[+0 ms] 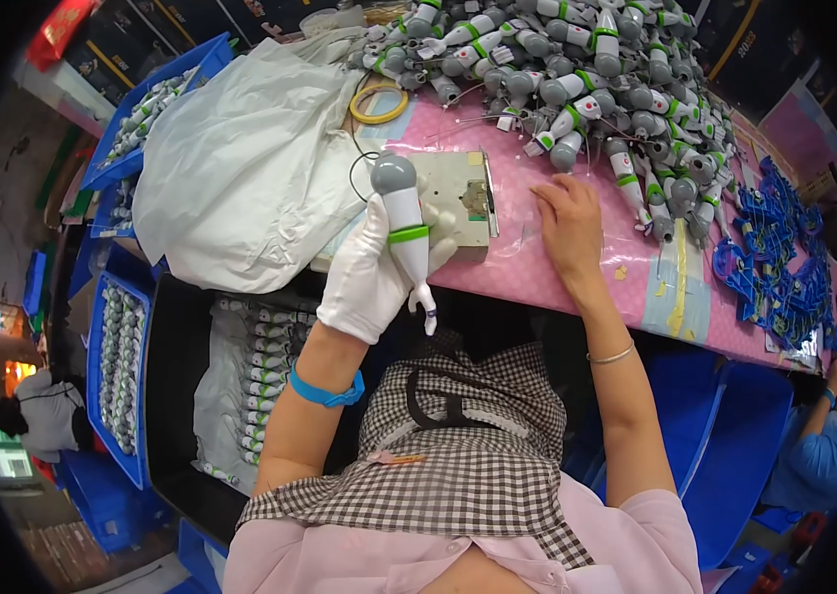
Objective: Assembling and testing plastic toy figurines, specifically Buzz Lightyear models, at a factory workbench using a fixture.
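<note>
In my gloved left hand (364, 272) is a toy arm (401, 208) with a grey ball top, a white sleeve, a green band and a small white hand pointing down. The glove's fingers wrap around it, just over the table's front edge. A dark cord loop curves beside its grey top. Behind the toy arm sits a flat beige metal device (460, 173), partly hidden. My bare right hand (572, 226) rests over the pink table covering, fingers bent and loosely apart, with nothing visible in them. It is nearest to a big heap of similar toy arms (577, 89).
A white plastic sheet (240, 168) and a yellow tape roll (379, 103) lie on the left. Blue parts (775, 257) are piled at right. Blue bins (121, 366) and a black crate (176, 396) hold toy arms. Another person (814, 455) sits at far right.
</note>
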The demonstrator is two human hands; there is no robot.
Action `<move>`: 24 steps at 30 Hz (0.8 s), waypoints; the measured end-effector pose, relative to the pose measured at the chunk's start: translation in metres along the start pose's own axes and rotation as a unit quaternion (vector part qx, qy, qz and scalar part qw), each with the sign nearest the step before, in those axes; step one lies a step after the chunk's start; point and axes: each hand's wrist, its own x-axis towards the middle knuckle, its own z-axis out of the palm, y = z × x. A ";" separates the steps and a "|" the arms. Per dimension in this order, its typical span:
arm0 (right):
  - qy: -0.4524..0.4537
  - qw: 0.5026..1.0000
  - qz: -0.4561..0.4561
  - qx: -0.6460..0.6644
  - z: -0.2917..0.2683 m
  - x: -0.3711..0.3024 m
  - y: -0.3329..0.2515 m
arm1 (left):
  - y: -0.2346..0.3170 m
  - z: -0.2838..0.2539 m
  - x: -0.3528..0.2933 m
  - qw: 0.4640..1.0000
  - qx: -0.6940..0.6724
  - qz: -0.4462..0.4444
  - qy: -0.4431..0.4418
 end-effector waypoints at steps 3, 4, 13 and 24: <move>0.016 0.990 0.057 0.131 -0.026 0.004 -0.031 | 0.009 0.011 0.005 0.994 -0.108 -0.017 0.017; -0.059 0.965 0.101 0.234 -0.042 0.002 -0.043 | 0.008 0.006 0.008 0.994 -0.111 -0.014 0.020; -0.270 0.780 0.116 0.552 -0.059 -0.017 -0.111 | -0.022 -0.004 0.021 0.959 -0.266 -0.051 -0.085; -0.324 0.633 0.410 0.571 -0.051 0.028 -0.051 | -0.029 -0.017 -0.011 0.967 -0.192 -0.154 -0.064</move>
